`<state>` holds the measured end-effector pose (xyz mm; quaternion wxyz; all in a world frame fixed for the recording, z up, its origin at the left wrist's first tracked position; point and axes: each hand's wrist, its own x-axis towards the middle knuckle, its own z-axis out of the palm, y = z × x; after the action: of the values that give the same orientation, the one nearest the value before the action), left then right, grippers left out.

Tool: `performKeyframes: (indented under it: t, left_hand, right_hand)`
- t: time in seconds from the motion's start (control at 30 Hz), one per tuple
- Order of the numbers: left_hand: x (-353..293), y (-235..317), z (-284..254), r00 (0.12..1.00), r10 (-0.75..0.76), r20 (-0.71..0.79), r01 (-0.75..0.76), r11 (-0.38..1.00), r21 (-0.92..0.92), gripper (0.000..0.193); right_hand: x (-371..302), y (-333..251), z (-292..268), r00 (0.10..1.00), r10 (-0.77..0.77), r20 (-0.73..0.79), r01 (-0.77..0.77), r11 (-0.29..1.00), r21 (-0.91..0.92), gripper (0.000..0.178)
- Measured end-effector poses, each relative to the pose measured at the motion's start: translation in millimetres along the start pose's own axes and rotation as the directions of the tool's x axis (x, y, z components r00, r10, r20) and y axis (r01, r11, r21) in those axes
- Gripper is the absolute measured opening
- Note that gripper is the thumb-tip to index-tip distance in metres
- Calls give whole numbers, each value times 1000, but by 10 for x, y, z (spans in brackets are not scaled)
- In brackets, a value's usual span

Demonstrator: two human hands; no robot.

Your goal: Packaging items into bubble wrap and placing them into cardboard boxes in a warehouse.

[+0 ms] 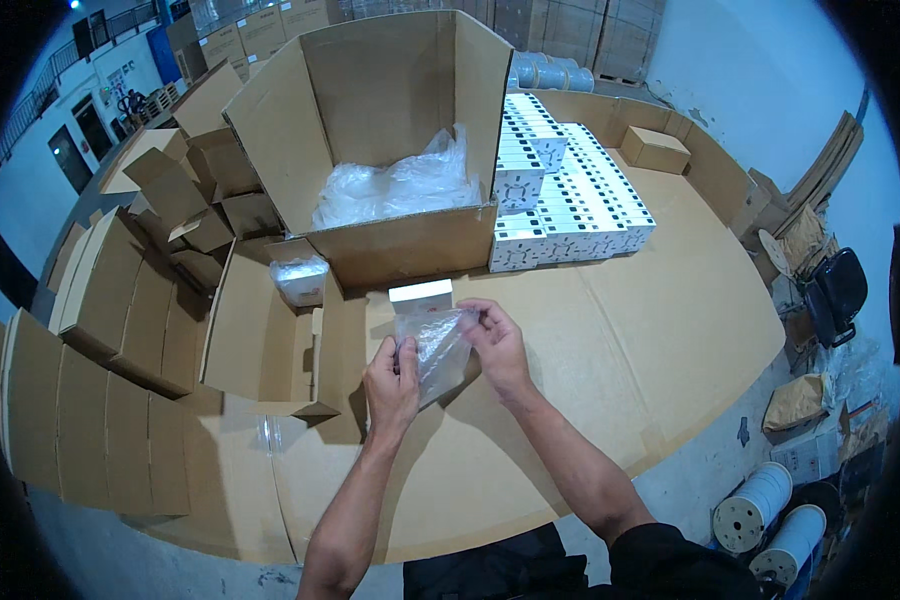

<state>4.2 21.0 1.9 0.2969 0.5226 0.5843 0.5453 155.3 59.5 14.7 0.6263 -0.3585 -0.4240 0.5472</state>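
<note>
Above the cardboard-covered table I hold a clear bubble wrap bag [438, 352] between my two hands. My left hand [392, 385] pinches its left edge between thumb and fingers. The fingertips of my right hand [500, 345] grip its upper right corner. Just beyond the bag is a small white box [420, 295]; its lower part is hidden, so I cannot tell whether it touches the bag. To the left lies an open cardboard carton [260, 345] with one bubble-wrapped white box [300, 281] at its far end.
A large open carton [400, 245] with a heap of bubble wrap bags [400, 185] stands behind. Right of it are stacked rows of white boxes [580, 205]. Brown cartons [120, 400] line the left side. A small brown box [655, 150] sits far right; cable spools [755, 508] stand below.
</note>
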Motion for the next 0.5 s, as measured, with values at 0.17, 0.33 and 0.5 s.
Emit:
performKeyframes:
  t: [0.17, 0.33, 0.5]
  left_hand:
    - [-25, 325, 37, 997, 24, -68, -39, 974, -224, 20]
    - [121, 166, -189, 992, 112, 57, -98, 974, -206, 35]
    - [238, -1, -260, 976, 161, 143, -130, 970, -206, 29]
  right_hand:
    - [-22, 134, -115, 992, 88, 91, -64, 968, -241, 15]
    - [-36, 47, -81, 989, 92, 117, -61, 967, -246, 15]
    - [-33, 62, -95, 983, 79, 163, -32, 962, -270, 14]
